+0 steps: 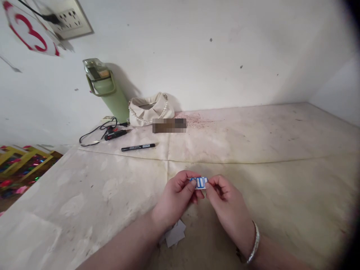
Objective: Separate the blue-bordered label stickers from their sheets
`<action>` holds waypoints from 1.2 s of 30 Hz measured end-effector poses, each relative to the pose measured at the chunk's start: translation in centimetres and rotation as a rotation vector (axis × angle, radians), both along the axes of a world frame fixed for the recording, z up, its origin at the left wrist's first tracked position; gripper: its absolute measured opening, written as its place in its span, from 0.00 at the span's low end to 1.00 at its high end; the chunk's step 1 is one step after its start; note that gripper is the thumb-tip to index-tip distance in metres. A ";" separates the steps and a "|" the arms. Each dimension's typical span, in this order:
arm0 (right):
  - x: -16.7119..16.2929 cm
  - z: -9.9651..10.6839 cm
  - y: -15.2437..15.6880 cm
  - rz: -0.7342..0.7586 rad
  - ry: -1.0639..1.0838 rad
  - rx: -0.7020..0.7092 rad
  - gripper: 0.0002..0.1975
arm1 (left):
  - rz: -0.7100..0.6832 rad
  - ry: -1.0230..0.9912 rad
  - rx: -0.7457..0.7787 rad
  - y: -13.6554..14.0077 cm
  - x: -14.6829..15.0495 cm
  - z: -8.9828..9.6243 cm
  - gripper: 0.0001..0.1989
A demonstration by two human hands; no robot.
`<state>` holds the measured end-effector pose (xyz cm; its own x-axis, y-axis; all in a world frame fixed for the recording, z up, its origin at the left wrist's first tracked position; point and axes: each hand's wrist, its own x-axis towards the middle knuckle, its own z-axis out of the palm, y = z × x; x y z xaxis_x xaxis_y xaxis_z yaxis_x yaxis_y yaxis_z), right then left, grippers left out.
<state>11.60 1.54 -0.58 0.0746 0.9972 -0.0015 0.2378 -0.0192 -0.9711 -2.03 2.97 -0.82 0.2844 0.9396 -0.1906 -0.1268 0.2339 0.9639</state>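
Between my two hands is a small white label strip with blue-outlined boxes, held level above the table. My left hand pinches its left end between thumb and fingers. On its right end, the thumb and forefinger of my right hand are closed. The strip's printing is too small to read. Below my left wrist lie some pieces of white paper, partly hidden by the forearm. A silver bracelet circles my right wrist.
A black marker lies beyond my hands. Behind it are a black glue gun with its cord, a green bottle, a cream handbag and a blurred-out brown object. The wall stands behind the table.
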 end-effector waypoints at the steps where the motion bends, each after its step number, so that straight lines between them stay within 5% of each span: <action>1: 0.0 0.0 0.0 -0.002 -0.005 0.003 0.09 | 0.003 -0.006 -0.006 0.0 0.0 0.0 0.12; 22: 0.2 0.1 0.1 -0.016 -0.077 0.001 0.10 | -0.006 0.054 -0.001 0.0 -0.1 0.2 0.11; 30: 0.3 -0.3 0.1 -0.024 0.122 -0.035 0.08 | -0.001 0.055 0.023 -0.2 0.1 0.4 0.11; 36: 0.3 -0.5 0.2 0.124 0.137 -0.091 0.09 | -0.007 0.100 0.065 -0.6 0.1 0.1 0.13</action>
<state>11.95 1.70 -1.13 -0.0560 0.9940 -0.0936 0.1095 -0.0870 -0.9902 -1.92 2.33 -0.73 0.2735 0.9490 -0.1570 -0.0277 0.1709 0.9849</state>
